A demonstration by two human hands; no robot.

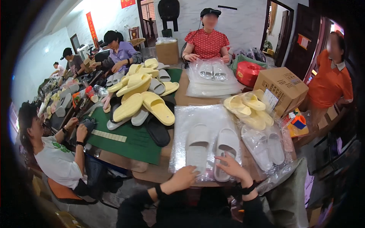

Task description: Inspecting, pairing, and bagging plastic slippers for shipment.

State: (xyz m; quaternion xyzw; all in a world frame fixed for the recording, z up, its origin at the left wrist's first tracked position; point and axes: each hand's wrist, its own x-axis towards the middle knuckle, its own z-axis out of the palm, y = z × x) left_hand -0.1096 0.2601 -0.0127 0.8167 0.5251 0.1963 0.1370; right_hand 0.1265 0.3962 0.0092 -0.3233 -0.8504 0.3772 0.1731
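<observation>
Pale grey slippers (197,136) were laid side by side, toes pointed away, on clear plastic sheeting (178,131) at the near edge of the table (180,93). The left one was touched at its heel end by the left hand (180,179), though whether it was gripped could not be told, while the right one was touched by the loosely spread right hand (232,169); a plastic-wrapped grey pair (258,148) was set just beside, rightward.

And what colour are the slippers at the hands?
Pale grey slippers, best in the head view.
</observation>
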